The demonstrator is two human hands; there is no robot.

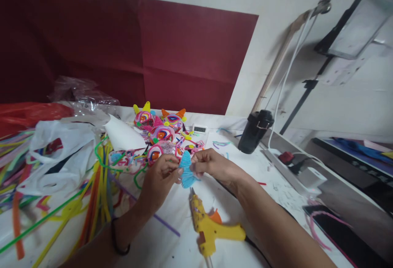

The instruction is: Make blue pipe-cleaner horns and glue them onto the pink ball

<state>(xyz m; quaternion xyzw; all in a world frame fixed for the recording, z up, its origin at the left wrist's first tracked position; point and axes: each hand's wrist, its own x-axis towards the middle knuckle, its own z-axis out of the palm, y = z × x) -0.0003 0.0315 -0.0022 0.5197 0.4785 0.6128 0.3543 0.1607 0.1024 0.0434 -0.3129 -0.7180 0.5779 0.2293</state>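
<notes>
We see both hands meeting over the middle of the white table (pixel 172 251), pinching one small light-blue fuzzy piece (pixel 186 170) between them. The left hand (pixel 161 180) grips its left edge with fingers curled tight, and the right hand (pixel 211 164) closes on its right edge; the fingertips cover much of the piece, so we cannot make out its full shape.

Just near of the hands a yellow glue gun (pixel 211 227) lies on its side, its nozzle pointing far toward the blue piece, its grip cut off by the bottom edge.

Beyond the hands sits a cluster of colourful round pipe-cleaner figures (pixel 161 131), overlapping too much to count. To the left, loose pipe cleaners (pixel 92 202) fan out, partly hidden under a white plastic bag (pixel 58 153). A small digital timer (pixel 199 129) stands behind the cluster, its display unreadable. A black cup (pixel 254 131) stands far right, beside a white power strip (pixel 294 170).
</notes>
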